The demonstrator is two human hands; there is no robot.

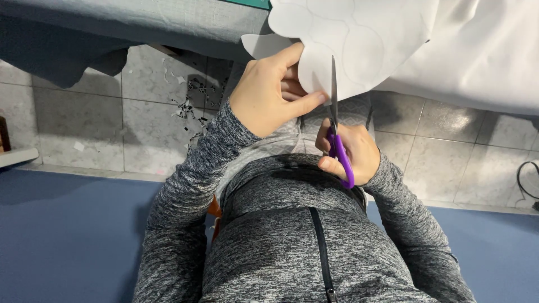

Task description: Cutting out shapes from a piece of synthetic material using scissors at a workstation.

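Head view looks down on a cut in progress: the left hand (269, 92) pinches the edge of a white sheet (359, 39), thumb on top and fingers curled beneath it, while the right hand (348, 151) is closed through the purple handles of the scissors (336, 120). The blades point up and away from the right fingers and look nearly closed, their tip lying on the sheet just beside the left thumb tip. Faint wavy lines are drawn on the sheet, and the near edge already has a scalloped outline, so I judge the work to be partway along that outline, with much of it above the fingers not yet cut. The next snip would seem to call for opening the blades, keeping them on the drawn line, and shifting the left grip so the thumb stays clear of the edge while the sheet turns. Much is hard to read: the left fingers under the sheet are hidden, the right fingertips are buried in the handles, and whether the blades are biting the sheet or resting on it cannot be told. The sheet runs off the top of the frame. Small scraps (191, 104) lie on the tiled floor (84, 129), well below the left fingers.
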